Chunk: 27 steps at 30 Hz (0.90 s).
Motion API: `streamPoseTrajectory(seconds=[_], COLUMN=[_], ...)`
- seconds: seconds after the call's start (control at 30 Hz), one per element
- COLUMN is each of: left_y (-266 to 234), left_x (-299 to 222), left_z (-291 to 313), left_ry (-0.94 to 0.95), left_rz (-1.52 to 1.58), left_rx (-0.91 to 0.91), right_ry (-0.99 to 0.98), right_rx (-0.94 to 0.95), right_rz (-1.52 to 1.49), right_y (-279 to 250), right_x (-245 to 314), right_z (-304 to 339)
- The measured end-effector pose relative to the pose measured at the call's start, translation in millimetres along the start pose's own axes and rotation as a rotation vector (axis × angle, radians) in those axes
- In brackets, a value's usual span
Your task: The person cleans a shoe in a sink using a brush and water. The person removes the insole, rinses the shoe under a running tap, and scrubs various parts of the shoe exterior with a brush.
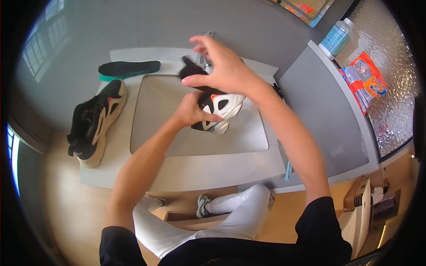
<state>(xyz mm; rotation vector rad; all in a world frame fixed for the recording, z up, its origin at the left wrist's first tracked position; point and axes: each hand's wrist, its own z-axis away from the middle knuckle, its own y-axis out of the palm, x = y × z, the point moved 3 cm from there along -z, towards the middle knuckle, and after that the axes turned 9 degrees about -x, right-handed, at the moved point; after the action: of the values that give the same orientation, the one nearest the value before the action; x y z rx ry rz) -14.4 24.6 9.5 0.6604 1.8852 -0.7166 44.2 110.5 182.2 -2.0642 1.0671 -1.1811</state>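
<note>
The person stands at a pale counter with a shallow rectangular sink (155,133) set into it, both bare arms stretched out over the basin. The left hand (191,111) is closed around the side of a black-and-white sneaker (219,108), thumb and fingers pinching its chunky white sole so the shoe hangs above the sink, tipped with its sole toward the right. The right hand (224,66) hovers just over the top of that same shoe, fingers spread and curled loosely, not clamped on anything; the fingertips sit near the dark tongue or collar, though whether they actually touch it I can't tell from here. Behind the hand a metal tap (207,35) pokes up at the back of the basin. On the counter to the left, well apart from the hands, the matching sneaker (95,122) lies beside the sink edge, black upper with a cream sole, toe pointing away from the person. Just beyond it a dark insole (128,68) with a green underside lies flat near the wall. Off to the right, on a raised grey ledge by the frosted glass, stands a clear plastic bottle (336,37) with a pale label, and further along lie some orange and red packets (364,80).
</note>
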Motion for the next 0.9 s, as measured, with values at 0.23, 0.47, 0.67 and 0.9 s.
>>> streamPoseTrajectory(seconds=[0.23, 0.47, 0.67, 0.9], left_y=[11.8, 20.1, 10.6, 0.8], left_x=[-12.7, -21.5, -27.0, -22.7], left_z=[9.1, 7.9, 10.8, 10.0], left_ry=[0.06, 0.112, 0.147, 0.016], left_rz=[0.002, 0.078, 0.174, 0.32], left_rx=[-0.184, -0.095, -0.163, -0.216], right_ry=[0.002, 0.4, 0.361, 0.281], right_rx=[-0.189, 0.23, 0.175, 0.168], right_rz=[-0.108, -0.545, -0.651, -0.217], right_y=[-76.2, -29.3, 4.2, 7.1], right_x=[-33.7, -103.7, -95.4, -82.4], right_z=[35.0, 99.4, 107.5, 90.0])
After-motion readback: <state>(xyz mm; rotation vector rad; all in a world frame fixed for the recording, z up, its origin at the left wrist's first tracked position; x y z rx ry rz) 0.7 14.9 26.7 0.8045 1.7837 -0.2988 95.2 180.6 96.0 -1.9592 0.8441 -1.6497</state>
